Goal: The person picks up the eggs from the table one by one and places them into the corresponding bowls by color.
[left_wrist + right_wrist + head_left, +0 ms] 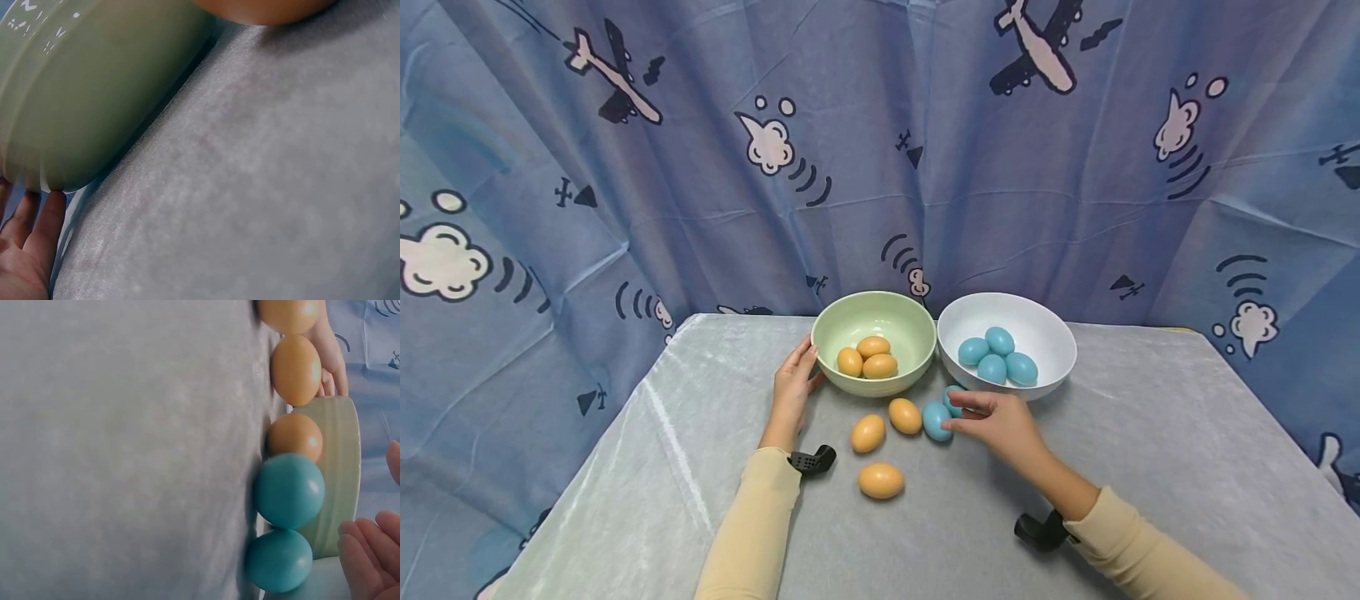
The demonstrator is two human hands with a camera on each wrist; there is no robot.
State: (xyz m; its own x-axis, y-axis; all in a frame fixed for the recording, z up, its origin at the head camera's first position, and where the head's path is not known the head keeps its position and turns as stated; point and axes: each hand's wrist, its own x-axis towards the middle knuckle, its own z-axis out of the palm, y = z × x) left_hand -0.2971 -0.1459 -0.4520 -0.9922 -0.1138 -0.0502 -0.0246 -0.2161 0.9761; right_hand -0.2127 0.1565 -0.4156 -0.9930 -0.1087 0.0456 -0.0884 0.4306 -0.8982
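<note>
My left hand (pixel 792 390) rests against the left side of a pale green bowl (pixel 825 329), fingertips touching its outer wall. In the left wrist view, the fingers (pixel 45 228) are extended against that wall. Three orange eggs (pixel 880 367) lie inside this bowl. Over two blue eggs (pixel 937 422) on the table hovers my right hand (pixel 1003 425), thumb and fingers spread. The right wrist view shows its fingers (pixel 369 550) apart from the blue eggs (pixel 289 491), holding nothing. Part of the farther blue egg is hidden behind the fingers.
A white bowl (pixel 1051 333) with several blue eggs (pixel 992 368) stands right beside the green one. Three more orange eggs (pixel 881 481) lie on the grey cloth-covered table (pixel 647 500). A blue patterned curtain (pixel 850 208) hangs behind the table's far edge.
</note>
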